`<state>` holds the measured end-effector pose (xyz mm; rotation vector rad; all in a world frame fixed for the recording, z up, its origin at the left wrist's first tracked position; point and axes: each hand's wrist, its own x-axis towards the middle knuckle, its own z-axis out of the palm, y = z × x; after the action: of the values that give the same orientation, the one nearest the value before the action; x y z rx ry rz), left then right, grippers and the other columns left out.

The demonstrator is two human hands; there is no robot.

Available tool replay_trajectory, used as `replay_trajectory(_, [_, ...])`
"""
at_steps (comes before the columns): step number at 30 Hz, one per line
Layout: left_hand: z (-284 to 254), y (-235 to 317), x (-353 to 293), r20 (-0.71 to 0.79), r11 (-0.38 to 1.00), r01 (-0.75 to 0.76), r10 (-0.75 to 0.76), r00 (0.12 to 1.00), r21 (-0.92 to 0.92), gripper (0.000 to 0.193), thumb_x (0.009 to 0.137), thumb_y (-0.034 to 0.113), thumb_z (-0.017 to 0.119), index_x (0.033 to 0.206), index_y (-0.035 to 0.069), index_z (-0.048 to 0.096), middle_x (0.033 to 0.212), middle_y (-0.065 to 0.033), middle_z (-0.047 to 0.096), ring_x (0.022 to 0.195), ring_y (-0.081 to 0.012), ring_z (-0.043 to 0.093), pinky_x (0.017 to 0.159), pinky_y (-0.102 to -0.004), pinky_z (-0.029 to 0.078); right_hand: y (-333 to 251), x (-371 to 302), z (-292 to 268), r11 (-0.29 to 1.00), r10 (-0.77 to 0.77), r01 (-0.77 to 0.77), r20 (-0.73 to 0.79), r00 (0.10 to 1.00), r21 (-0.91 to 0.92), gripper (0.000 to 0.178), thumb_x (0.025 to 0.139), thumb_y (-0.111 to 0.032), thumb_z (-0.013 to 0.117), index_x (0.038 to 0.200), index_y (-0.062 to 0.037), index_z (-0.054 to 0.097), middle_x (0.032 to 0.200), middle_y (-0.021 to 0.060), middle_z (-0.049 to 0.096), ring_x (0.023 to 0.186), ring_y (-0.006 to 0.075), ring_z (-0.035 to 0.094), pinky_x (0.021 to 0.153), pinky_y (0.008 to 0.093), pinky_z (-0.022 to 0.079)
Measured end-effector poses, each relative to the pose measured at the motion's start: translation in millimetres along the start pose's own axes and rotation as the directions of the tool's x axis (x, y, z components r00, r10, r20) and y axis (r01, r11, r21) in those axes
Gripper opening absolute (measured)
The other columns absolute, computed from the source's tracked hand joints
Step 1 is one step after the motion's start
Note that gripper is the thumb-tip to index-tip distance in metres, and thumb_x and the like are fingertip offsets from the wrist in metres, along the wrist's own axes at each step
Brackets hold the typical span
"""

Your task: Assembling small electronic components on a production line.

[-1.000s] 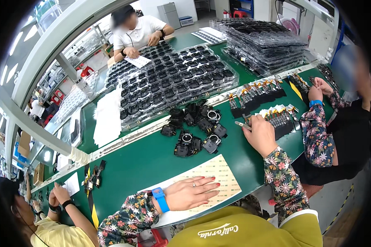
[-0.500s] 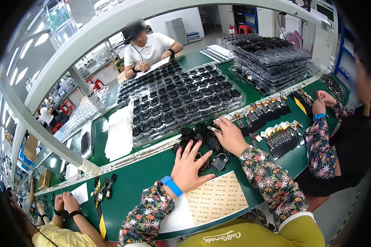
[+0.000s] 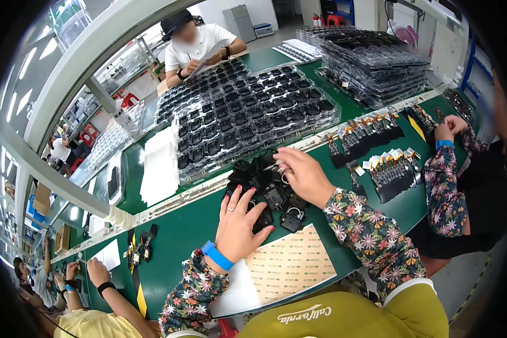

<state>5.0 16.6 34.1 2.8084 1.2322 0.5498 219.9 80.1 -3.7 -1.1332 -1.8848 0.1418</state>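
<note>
A heap of black plastic housings (image 3: 275, 197) lies on the green bench in front of me. My left hand (image 3: 238, 225) rests at the heap's near left side, fingers spread and holding nothing, partly covering some housings. Over the heap's right side is my right hand (image 3: 307, 177), its thumb and fingers pinched on a slim silvery tool (image 3: 274, 167) whose tip reaches toward the parts; its exact kind is hard to make out. Below the hands lie a tan printed adhesive sheet (image 3: 292, 262) and a white sheet (image 3: 236, 293).
Clear trays of black housings (image 3: 248, 118) stand beyond a raised ledge, with stacked trays (image 3: 372, 67) at far right. Rows of small parts with orange-and-white tabs (image 3: 391, 169) lie to the right. Co-workers sit opposite and on both sides. A metal post (image 3: 67, 191) rises at left.
My right hand has moved slightly left and its fingers have drawn together around the silvery tool. My left hand has shifted a little left. The person opposite has lowered a white sheet.
</note>
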Motion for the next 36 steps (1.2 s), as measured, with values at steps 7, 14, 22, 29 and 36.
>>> replay_trajectory(7, [8,4,24,-0.114,0.993,-0.084,0.075,0.991,-0.078,0.034,0.072,0.006,0.065,0.106,0.008,0.064,0.113,-0.0118,0.057,0.105,-0.0327,0.052,0.089,-0.0428,0.043,-4,-2,-71,0.984,0.131,-0.148,-0.152,0.98,-0.102,0.011,0.079,-0.003,0.062,0.089,0.0016,0.06,0.079,0.0167,0.059,0.071,0.0319,0.059,0.063,0.0374,0.047])
replay_trajectory(14, [18,2,31,-0.072,0.993,-0.115,0.113,0.991,-0.027,0.035,0.069,0.0,0.065,0.104,0.006,0.064,0.104,-0.011,0.061,0.094,-0.031,0.057,0.081,-0.04,0.046,13,-58,-119,0.8,0.361,-0.37,-0.113,0.926,-0.472,0.019,0.075,-0.013,0.07,0.074,0.0008,0.057,0.073,0.0155,0.058,0.07,0.0336,0.059,0.062,0.0404,0.047])
replay_trajectory(22, [14,0,30,-0.074,0.994,-0.027,0.02,0.997,-0.102,0.038,0.068,0.004,0.068,0.106,0.006,0.062,0.096,-0.0113,0.06,0.092,-0.0311,0.057,0.079,-0.0391,0.047,20,-68,-99,0.715,0.428,-0.386,-0.073,0.901,-0.582,0.026,0.07,-0.02,0.074,0.072,-0.001,0.057,0.073,0.0146,0.058,0.069,0.0346,0.06,0.062,0.0432,0.048])
replay_trajectory(29, [25,-17,19,-0.118,0.996,0.009,-0.019,0.993,-0.085,0.035,0.07,0.006,0.068,0.105,0.005,0.061,0.091,-0.014,0.059,0.083,-0.0336,0.059,0.071,-0.0415,0.049,23,-72,-97,0.687,0.399,-0.37,-0.1,0.911,-0.626,0.015,0.071,-0.012,0.067,0.077,-0.0014,0.058,0.071,0.0139,0.061,0.067,0.034,0.062,0.063,0.0417,0.051])
replay_trajectory(36, [15,-17,23,-0.128,0.99,0.086,-0.099,0.987,-0.109,0.034,0.071,0.006,0.067,0.104,0.004,0.062,0.085,-0.0145,0.061,0.077,-0.036,0.06,0.069,-0.0413,0.05,-3,-53,-93,0.886,0.441,-0.457,-0.162,0.883,-0.075,0.013,0.08,-0.003,0.063,0.074,-0.0005,0.052,0.063,0.0074,0.059,0.062,0.0196,0.062,0.057,0.0289,0.048])
